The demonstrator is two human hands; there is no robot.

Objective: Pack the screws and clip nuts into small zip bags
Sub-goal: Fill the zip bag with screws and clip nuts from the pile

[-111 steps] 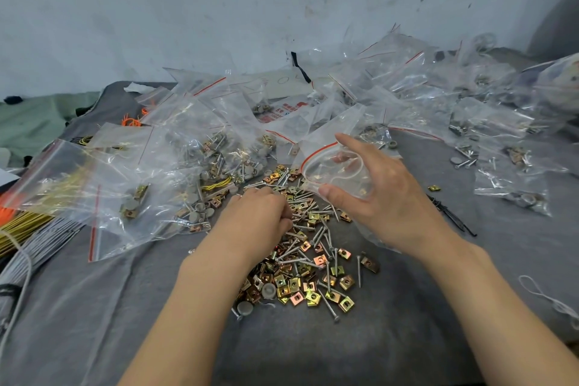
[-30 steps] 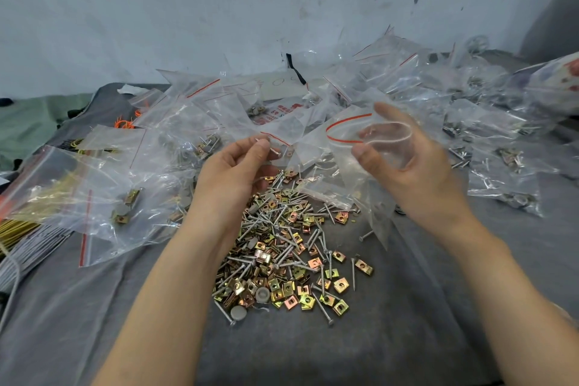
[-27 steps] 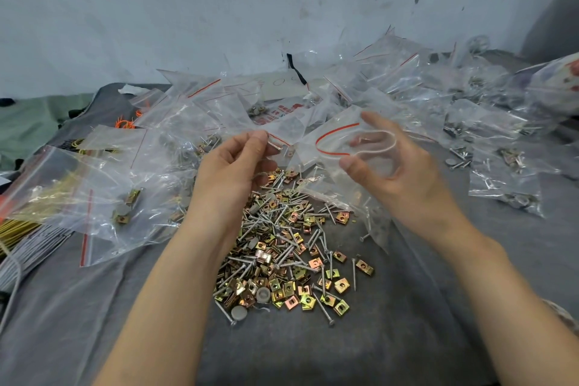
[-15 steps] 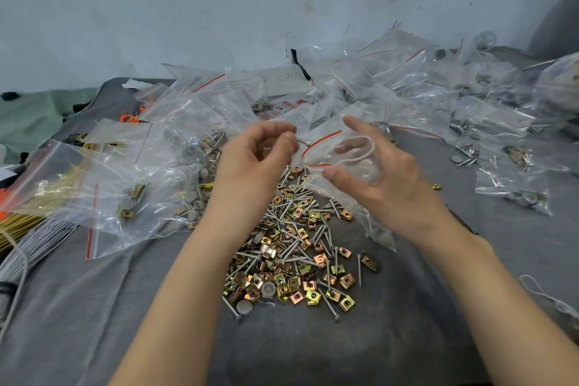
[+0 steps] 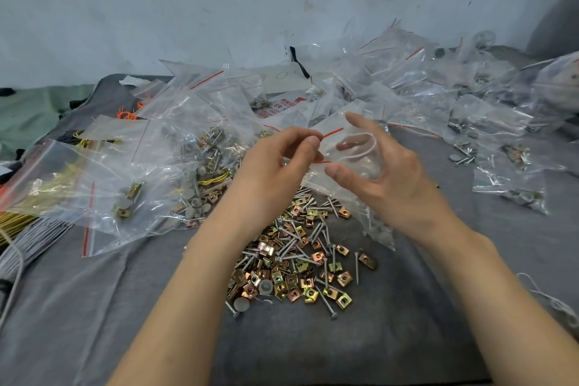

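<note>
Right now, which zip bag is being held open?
The small bag in the right hand; its mouth is spread round, the others lie on the cloth.

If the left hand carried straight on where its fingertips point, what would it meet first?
Most likely the open mouth of the zip bag that the right hand holds; depth is uncertain.

Bits on the gray cloth [image 5: 313, 348]
Yellow wires [image 5: 15, 219] and gray cords [image 5: 31, 238] lie far out past the left hand [image 5: 275, 166]. A white string [image 5: 545, 294] lies far past the right hand [image 5: 385, 178].
</note>
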